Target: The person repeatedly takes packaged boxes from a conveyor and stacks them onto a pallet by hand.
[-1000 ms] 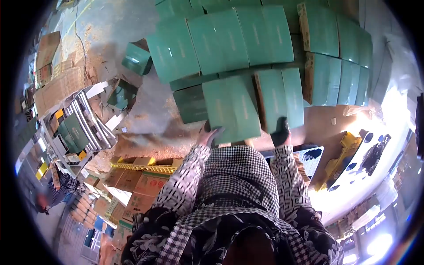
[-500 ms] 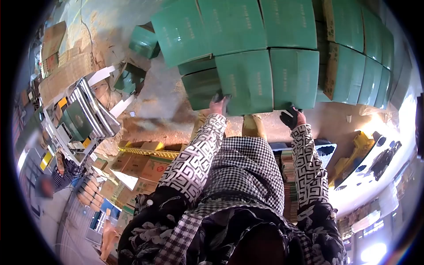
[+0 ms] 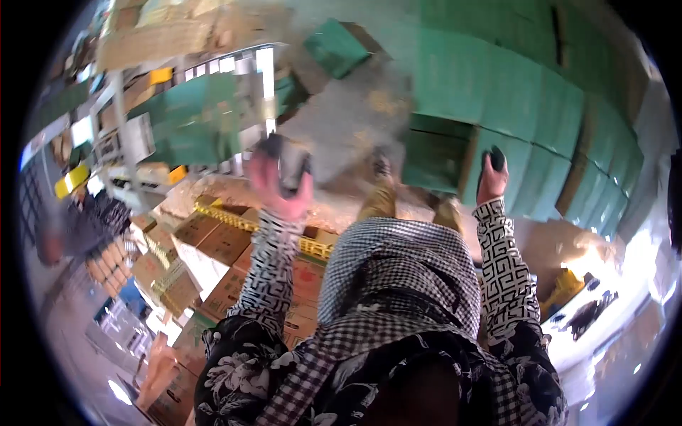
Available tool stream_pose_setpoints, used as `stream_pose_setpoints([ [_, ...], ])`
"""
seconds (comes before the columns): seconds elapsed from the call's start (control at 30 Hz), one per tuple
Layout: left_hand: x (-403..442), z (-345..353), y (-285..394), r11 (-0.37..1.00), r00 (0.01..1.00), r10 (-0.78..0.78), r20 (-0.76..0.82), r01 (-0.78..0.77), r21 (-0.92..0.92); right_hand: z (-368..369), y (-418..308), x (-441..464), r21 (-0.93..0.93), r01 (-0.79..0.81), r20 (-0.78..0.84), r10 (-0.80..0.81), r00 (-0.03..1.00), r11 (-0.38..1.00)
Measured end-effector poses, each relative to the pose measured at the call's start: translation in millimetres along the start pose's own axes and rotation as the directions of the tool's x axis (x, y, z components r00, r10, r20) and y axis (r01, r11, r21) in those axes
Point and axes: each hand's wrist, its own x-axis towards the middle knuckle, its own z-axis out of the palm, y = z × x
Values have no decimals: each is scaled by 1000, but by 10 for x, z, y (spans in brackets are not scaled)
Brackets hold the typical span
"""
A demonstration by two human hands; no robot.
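My left hand [image 3: 278,181] is raised at the left of centre, fingers spread, with nothing in it. Dark coverings show on its fingertips. Beyond it, a green carton [image 3: 186,117] lies on the machine at the left. On the other side, my right hand [image 3: 493,176] is in front of the stacked green cartons [image 3: 526,106], dark at the fingertips; its fingers point up and look slightly apart, holding nothing visible. Whether it touches the carton behind it cannot be made out. A darker green carton [image 3: 435,156] sits at the near left corner of the stack.
Two loose green boxes lie on the floor, one a tilted box [image 3: 337,48]. A yellow plastic crate [image 3: 316,245] and brown cartons [image 3: 226,241] are at the lower left. A blurred co-worker [image 3: 71,231] is at the far left. A yellow object [image 3: 561,292] stands at the right.
The view has turned left, and the stack now lies further right. Both hands have come off the near cartons' lower edges; my left hand has swung left and opened. The front cartons sit evenly since the earliest frame.
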Motion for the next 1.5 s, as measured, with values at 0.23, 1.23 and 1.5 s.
stream_pose_setpoints([
  [0.23, 401, -773, -761, 697, 739, -651, 176, 489, 525, 2558, -1952, -1121, 212, 251, 454, -322, 831, 945],
  [1.23, -1952, 3012, 1871, 469, 292, -502, 814, 883, -27, -2978, -32, 1031, -641, 297, 4, -384, 923, 708],
  [1.5, -1571, 2882, 1865, 727, 55, -508, 860, 562, 394, -4325, 949, 2293, -940, -82, -75, 33, 997, 331],
])
